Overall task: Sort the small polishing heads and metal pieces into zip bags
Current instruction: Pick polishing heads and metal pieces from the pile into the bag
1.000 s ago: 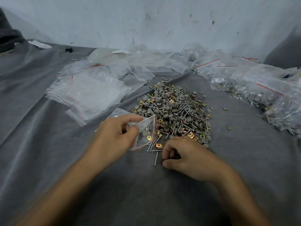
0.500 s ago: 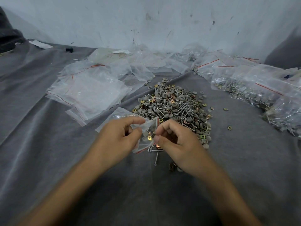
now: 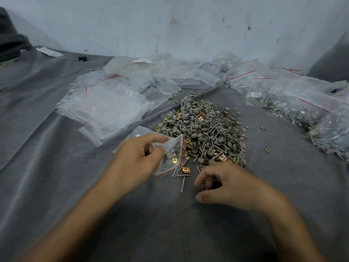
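A heap (image 3: 203, 129) of grey polishing heads, screws and brass-coloured metal clips lies on the grey cloth. My left hand (image 3: 139, 157) pinches a small clear zip bag (image 3: 172, 157) with a red seal line, its mouth facing the heap; a grey head and a brass clip show inside it. My right hand (image 3: 224, 183) is down on the cloth just in front of the heap, fingers curled over a few small pieces beneath it. What the fingers hold is hidden. A loose screw (image 3: 182, 184) and a brass clip (image 3: 186, 169) lie between my hands.
A stack of empty zip bags (image 3: 105, 108) lies to the left of the heap. Filled bags (image 3: 302, 106) of heads and screws lie along the right. A few stray clips (image 3: 267, 149) sit right of the heap. A white wall (image 3: 188, 25) closes the back.
My right hand went from the cloth up to the bag's mouth, then back down to the cloth in front of the heap. My left hand kept hold of the bag.
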Demonstrator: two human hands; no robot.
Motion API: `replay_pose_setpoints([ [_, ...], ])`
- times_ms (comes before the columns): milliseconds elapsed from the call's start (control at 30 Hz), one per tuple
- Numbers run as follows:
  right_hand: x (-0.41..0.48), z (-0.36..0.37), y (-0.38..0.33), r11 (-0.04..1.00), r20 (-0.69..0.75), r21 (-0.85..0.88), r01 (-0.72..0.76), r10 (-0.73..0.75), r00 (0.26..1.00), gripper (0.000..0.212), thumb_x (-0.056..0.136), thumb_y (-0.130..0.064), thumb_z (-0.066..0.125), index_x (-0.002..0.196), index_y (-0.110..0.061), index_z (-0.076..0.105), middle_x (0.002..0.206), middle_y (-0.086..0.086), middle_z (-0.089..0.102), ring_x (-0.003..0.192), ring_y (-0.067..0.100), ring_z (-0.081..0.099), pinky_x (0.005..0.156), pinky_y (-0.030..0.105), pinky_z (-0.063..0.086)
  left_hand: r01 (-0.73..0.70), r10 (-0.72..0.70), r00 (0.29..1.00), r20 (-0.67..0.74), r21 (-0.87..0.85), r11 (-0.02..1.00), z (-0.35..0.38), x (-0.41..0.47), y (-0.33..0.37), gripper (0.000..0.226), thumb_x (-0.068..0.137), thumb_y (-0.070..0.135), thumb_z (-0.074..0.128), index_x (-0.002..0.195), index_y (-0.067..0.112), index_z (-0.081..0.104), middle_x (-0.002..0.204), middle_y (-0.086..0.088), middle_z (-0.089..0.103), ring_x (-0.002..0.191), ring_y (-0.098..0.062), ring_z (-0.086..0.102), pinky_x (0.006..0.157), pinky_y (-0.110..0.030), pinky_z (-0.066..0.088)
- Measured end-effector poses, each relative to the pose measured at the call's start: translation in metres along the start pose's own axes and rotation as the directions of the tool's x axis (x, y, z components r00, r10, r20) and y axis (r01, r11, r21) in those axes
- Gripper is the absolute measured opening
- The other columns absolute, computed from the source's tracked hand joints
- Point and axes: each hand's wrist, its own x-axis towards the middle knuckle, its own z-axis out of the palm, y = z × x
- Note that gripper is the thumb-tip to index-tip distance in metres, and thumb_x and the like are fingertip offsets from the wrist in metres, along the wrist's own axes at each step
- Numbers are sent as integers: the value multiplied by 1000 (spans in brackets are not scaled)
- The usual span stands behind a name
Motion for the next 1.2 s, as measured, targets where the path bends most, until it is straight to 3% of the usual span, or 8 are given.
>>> replay_pose_setpoints([
  [67,0,0,0,998,19,-56,-4,5,1000,18,79,-42,84,92,-36,73,87,-9,62,84,3,59,89,27,49,0,0,1000,-1,2,1000,0,0,0,23,91,35,55,109,43,67,57,7,69,49,2,57,55,-9,42],
  [233,0,2,-4,997,16,-76,6,-5,1000,16,83,-37,81,88,-33,66,91,-11,62,86,2,58,72,20,50,6,-6,1000,7,17,1000,1,0,-2,25,91,38,55,112,44,67,59,7,70,49,0,57,54,-12,43],
  [533,6,9,-15,924,-233,341,172,-94,968,12,89,-22,78,90,-29,68,84,-4,68,75,14,63,65,29,54,8,-7,1000,-8,50,999,3,-1,1,25,91,33,56,113,38,69,58,10,69,50,2,58,54,-10,42],
  [700,19,22,-29,795,-416,527,301,-68,907,8,91,-13,75,89,-17,69,77,-2,70,66,2,60,59,15,45,18,-18,1000,-1,93,996,3,-1,4,25,98,20,61,119,32,69,59,9,70,55,1,62,58,-12,45],
  [867,26,25,-31,752,-439,587,300,-16,899,6,94,-9,69,95,-14,68,89,2,78,86,15,74,82,32,59,27,-26,1000,-12,88,996,2,-2,5,24,98,21,62,114,36,70,59,4,68,51,-2,58,56,-23,48],
  [967,27,19,-20,828,-487,504,246,36,873,10,95,-13,70,94,-23,70,88,-4,77,85,13,73,81,37,60,28,-27,1000,-13,76,997,1,-2,6,23,99,21,61,111,40,68,58,8,69,50,2,57,56,-18,43],
  [1100,28,21,-7,986,-488,156,64,21,872,6,95,-26,68,95,-32,71,84,-14,70,81,2,64,69,20,50,15,-15,1000,0,64,998,-1,-3,6,23,96,29,58,114,39,67,60,11,70,53,4,59,60,-25,43],
  [1200,32,26,-7,989,-425,-149,-24,-42,904,11,96,-34,64,103,-31,73,96,-14,67,95,9,57,83,33,48,15,-15,1000,-3,51,999,-1,-3,6,24,91,37,55,111,43,66,60,10,70,53,3,59,60,-27,43],
])
